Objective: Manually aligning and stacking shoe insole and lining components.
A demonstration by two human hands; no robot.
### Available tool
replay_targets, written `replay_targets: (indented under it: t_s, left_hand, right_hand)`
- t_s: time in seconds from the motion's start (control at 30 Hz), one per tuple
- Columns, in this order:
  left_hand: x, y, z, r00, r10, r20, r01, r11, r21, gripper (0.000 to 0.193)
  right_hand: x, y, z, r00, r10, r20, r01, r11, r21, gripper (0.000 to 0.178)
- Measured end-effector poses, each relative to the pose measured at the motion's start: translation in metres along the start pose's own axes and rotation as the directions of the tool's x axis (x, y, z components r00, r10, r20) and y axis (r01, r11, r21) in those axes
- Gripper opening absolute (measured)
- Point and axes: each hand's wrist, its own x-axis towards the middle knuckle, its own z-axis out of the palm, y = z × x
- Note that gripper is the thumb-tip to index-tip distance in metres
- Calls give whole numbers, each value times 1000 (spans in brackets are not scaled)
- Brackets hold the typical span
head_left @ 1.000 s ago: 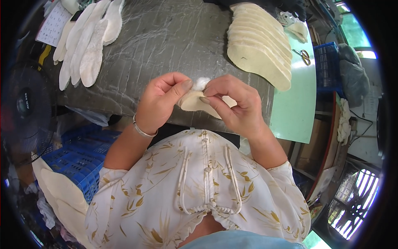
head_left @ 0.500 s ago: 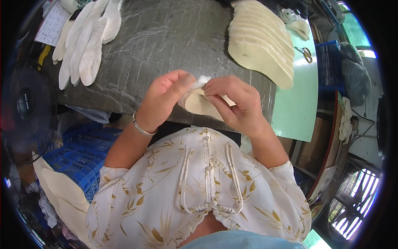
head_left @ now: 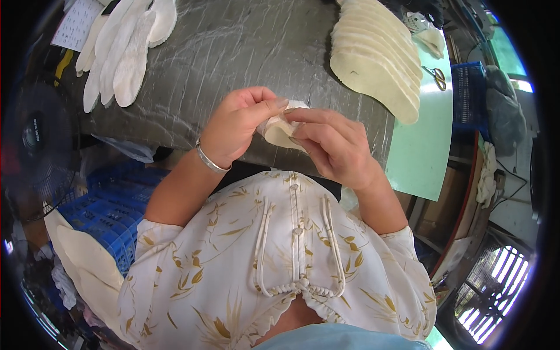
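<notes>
Both hands meet over the near edge of the dark table, holding a small cream insole (head_left: pixel 276 135) with a white fluffy side. My left hand (head_left: pixel 238 123) pinches its upper left edge between thumb and fingers. Close beside it, my right hand (head_left: pixel 333 143) grips the right part, fingers bent over it. The insole is curled between them, and much of it is hidden by the right hand. White fuzz shows above the fingertips.
A fanned stack of cream insoles (head_left: pixel 376 64) lies at the far right of the table (head_left: pixel 233 52). White fleecy insoles (head_left: pixel 131 73) lie at the far left. Scissors (head_left: pixel 437 79) rest on a green sheet (head_left: pixel 423 157). Blue crates (head_left: pixel 111 227) and a fan (head_left: pixel 38 134) stand left.
The right fingers have shifted on the insole and are straighter, covering more of it. Less of its flat cream face shows. The whole view has shifted slightly.
</notes>
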Motion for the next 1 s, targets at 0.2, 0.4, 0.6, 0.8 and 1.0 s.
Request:
replay_targets:
  t_s: [0.2, 0.4, 0.6, 0.8, 1.0]
  left_hand:
    - [8, -19, -6, 992, 80, -93, -75, 995, 59, 13]
    - [15, -19, -13, 970, 139, -201, -129, 990, 63, 13]
    - [-1, -7, 3, 975, 208, -79, -192, 967, 167, 15]
    - [-8, -1, 10, 974, 228, -8, -218, 940, 264, 13]
    - [-9, -5, 11, 961, 278, 16, -269, 910, 315, 16]
  right_hand:
    - [-3, 4, 2, 993, -115, 2, 115, 993, 15, 23]
    - [-3, -13, -3, 995, -7, 99, -28, 938, 346, 14]
    - [-2, -6, -1, 959, 269, -90, -224, 914, 339, 13]
    - [-4, -9, 6, 913, 367, -180, -288, 890, 354, 12]
    - [-3, -11, 8, 893, 405, -196, -337, 891, 303, 13]
